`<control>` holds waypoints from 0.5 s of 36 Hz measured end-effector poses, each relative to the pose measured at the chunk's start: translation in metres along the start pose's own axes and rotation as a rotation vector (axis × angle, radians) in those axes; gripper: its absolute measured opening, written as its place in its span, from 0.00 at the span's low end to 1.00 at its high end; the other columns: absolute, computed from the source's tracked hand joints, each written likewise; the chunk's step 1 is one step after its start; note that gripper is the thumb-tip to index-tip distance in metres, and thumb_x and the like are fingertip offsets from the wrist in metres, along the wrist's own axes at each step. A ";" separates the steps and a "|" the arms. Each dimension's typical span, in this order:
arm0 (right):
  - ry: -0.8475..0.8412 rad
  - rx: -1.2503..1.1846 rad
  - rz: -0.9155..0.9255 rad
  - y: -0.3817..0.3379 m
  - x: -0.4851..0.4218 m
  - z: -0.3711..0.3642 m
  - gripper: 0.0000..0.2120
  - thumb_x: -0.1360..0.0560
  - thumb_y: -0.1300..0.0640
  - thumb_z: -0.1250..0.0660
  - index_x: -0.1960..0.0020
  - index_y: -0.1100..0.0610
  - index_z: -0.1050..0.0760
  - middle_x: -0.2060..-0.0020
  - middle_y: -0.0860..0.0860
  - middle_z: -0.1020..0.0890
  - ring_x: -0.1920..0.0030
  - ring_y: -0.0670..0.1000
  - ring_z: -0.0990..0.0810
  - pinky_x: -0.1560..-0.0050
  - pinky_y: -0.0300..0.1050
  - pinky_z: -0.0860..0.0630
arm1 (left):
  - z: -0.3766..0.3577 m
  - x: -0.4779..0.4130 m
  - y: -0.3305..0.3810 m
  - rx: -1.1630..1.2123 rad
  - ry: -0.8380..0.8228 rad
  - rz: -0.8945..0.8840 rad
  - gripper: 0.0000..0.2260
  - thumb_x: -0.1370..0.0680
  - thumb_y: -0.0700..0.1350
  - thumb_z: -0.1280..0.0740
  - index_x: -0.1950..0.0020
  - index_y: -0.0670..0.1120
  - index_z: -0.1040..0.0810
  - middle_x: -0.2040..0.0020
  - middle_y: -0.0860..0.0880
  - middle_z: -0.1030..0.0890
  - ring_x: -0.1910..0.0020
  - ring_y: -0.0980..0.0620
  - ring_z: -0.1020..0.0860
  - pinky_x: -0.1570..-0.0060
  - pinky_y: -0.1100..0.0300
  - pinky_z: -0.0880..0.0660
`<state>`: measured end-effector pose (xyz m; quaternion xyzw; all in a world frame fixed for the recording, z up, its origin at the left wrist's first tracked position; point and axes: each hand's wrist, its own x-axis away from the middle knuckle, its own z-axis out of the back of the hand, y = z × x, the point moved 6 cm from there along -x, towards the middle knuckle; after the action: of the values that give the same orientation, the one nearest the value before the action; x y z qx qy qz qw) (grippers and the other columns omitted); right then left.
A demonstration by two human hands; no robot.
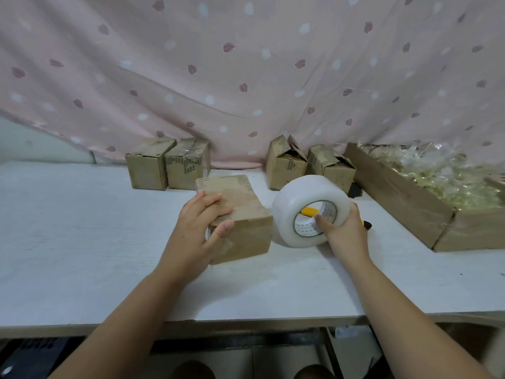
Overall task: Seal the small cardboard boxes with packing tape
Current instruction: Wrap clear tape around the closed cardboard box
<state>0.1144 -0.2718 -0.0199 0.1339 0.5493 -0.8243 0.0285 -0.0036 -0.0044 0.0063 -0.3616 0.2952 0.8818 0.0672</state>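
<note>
Both hands at work mid-table, one on a box, one on the tape.

The left hand reaches in from the near edge of the table and clamps the near left corner of the small cardboard box, fingers laid over its top, thumb pressed on the near face. The right hand grips the tape roll just beside the box's right side, thumb hooked into the core and fingers wrapped behind the rim. A yellow pen-like tool lies behind the roll. Four more boxes line the far edge.
</note>
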 end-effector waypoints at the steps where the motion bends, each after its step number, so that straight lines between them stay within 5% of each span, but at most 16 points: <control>1: -0.013 0.010 0.002 0.000 0.000 -0.001 0.22 0.27 0.53 0.27 0.38 0.52 0.32 0.52 0.45 0.23 0.49 0.49 0.25 0.52 0.45 0.32 | 0.001 0.000 0.001 -0.003 -0.002 -0.005 0.26 0.27 0.65 0.45 0.39 0.51 0.21 0.33 0.60 0.31 0.28 0.63 0.45 0.36 0.79 0.54; 3: -0.044 0.016 0.008 0.001 0.000 -0.003 0.21 0.27 0.52 0.26 0.38 0.51 0.30 0.52 0.45 0.21 0.49 0.49 0.24 0.51 0.46 0.29 | 0.002 0.000 0.004 -0.029 -0.015 0.002 0.27 0.28 0.66 0.44 0.40 0.51 0.21 0.31 0.59 0.32 0.27 0.62 0.45 0.35 0.78 0.53; 5: -0.070 0.013 0.014 0.002 -0.001 -0.004 0.19 0.27 0.52 0.26 0.40 0.50 0.28 0.52 0.45 0.21 0.48 0.49 0.23 0.49 0.48 0.27 | 0.001 -0.003 0.009 -0.147 -0.014 -0.006 0.25 0.26 0.62 0.43 0.43 0.47 0.19 0.31 0.54 0.30 0.26 0.55 0.42 0.29 0.66 0.48; 9: -0.079 0.004 0.025 0.002 0.000 -0.005 0.18 0.27 0.52 0.26 0.41 0.49 0.28 0.53 0.44 0.20 0.48 0.48 0.22 0.48 0.48 0.26 | -0.008 -0.006 0.037 -0.547 0.039 -0.234 0.14 0.24 0.43 0.40 0.45 0.41 0.18 0.40 0.43 0.21 0.39 0.40 0.25 0.36 0.42 0.34; 12: -0.081 0.003 0.027 0.003 0.001 -0.004 0.18 0.27 0.52 0.27 0.40 0.49 0.28 0.53 0.43 0.21 0.49 0.48 0.23 0.50 0.46 0.28 | -0.021 -0.003 0.053 -0.646 -0.019 -0.241 0.19 0.28 0.40 0.40 0.38 0.38 0.21 0.44 0.41 0.19 0.48 0.41 0.20 0.40 0.45 0.27; 18: -0.084 0.000 0.018 0.003 0.001 -0.004 0.19 0.26 0.52 0.27 0.38 0.50 0.28 0.53 0.44 0.21 0.50 0.48 0.24 0.51 0.45 0.29 | -0.032 -0.011 0.057 -0.789 -0.141 -0.118 0.18 0.27 0.57 0.33 0.51 0.43 0.19 0.60 0.46 0.21 0.65 0.44 0.24 0.63 0.53 0.27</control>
<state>0.1144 -0.2690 -0.0242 0.1042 0.5463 -0.8290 0.0590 0.0042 -0.0679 0.0225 -0.3143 -0.0924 0.9448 -0.0063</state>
